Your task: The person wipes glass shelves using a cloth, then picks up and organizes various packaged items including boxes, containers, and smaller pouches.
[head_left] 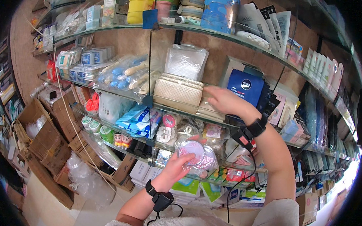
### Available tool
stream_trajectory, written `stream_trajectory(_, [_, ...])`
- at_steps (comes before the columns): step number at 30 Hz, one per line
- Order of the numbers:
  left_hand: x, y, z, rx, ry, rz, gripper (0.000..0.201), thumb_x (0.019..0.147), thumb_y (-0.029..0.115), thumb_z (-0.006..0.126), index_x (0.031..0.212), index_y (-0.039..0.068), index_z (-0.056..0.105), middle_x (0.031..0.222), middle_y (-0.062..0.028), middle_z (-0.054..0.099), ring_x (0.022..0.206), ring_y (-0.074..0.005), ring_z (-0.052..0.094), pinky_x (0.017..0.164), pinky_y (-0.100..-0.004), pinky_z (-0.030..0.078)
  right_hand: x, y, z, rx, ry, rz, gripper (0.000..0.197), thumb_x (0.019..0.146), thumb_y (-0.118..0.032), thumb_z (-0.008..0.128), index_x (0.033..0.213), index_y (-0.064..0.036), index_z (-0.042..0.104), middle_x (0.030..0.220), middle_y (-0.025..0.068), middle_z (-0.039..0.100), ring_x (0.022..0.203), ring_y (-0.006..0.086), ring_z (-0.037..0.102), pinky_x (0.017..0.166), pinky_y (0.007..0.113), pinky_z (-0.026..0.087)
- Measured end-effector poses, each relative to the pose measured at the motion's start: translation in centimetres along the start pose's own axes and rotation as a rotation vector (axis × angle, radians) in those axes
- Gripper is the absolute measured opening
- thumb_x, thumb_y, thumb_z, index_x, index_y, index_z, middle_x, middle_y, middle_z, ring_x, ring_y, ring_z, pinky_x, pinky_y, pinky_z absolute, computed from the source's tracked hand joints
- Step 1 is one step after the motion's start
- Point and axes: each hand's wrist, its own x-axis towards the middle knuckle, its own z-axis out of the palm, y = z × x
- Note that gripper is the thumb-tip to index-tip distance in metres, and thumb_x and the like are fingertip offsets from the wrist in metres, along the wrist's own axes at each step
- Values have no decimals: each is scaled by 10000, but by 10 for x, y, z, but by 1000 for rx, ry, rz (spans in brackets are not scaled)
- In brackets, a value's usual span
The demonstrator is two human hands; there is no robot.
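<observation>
My left hand (173, 169) is closed on a round pink compact mirror (191, 152), with the thumb across its face. A second round, shiny piece (206, 158) in clear wrapping overlaps it on the right. Higher up, my right hand (226, 101) reaches over the middle glass shelf. Its fingers are stretched toward the right end of a stack of gold textured wallets (178, 92), and the fingertips are partly hidden. Below that hand lies a flat beige piece (211, 111). Behind the wallets stands a clear-wrapped silvery white pack (186, 62).
Glass shelves hold bagged brushes (126, 74), a blue pouch (245, 86), a yellow tub (139, 10) and white tubes (318, 66). Open cardboard boxes (46, 135) and a clear plastic bag (83, 175) lie at the left. A dark cable (242, 179) hangs from my right wrist.
</observation>
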Motion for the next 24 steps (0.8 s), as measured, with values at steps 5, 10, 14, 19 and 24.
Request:
stream_trajectory(5, [6, 23, 7, 90, 77, 194, 596, 806, 65, 494, 1357, 74, 267, 1396, -109, 306, 1223, -250, 376, 1002, -394, 331, -26, -54, -20, 456, -54, 128, 308, 883, -237, 510, 1079, -6, 568, 1000, 110, 615, 860, 163, 594, 751, 273, 468])
stream_trajectory(10, [14, 36, 16, 21, -22, 286, 562, 856, 68, 489, 1372, 100, 267, 1333, -67, 381, 1199, -185, 389, 983, -361, 345, -44, -70, 2, 784, -341, 205, 328, 893, -198, 532, 1154, 0, 513, 954, 36, 608, 852, 72, 549, 751, 216, 444])
stream_trajectory(14, [17, 36, 13, 12, 3, 229, 565, 853, 174, 507, 1362, 110, 269, 1364, -72, 338, 1225, -218, 359, 1000, -395, 323, -47, -70, 5, 946, -297, 206, 288, 883, -155, 548, 1123, 3, 532, 938, 28, 605, 822, 50, 534, 723, 213, 440])
stream_trajectory(19, [21, 33, 17, -107, 18, 232, 538, 836, 253, 526, 1321, 144, 320, 1382, -88, 326, 1259, -277, 326, 998, -482, 314, -51, -75, -8, 774, -166, 228, 232, 866, -124, 563, 1058, 6, 558, 828, 17, 620, 773, 43, 537, 705, 206, 444])
stream_trajectory(24, [16, 34, -5, -153, 52, 87, 479, 907, 221, 452, 1351, 185, 275, 1404, -104, 288, 1242, -313, 344, 1008, -518, 289, -42, -27, -42, 740, 370, 413, 322, 850, -156, 575, 1163, -108, 519, 848, 55, 656, 880, 128, 622, 762, 241, 483])
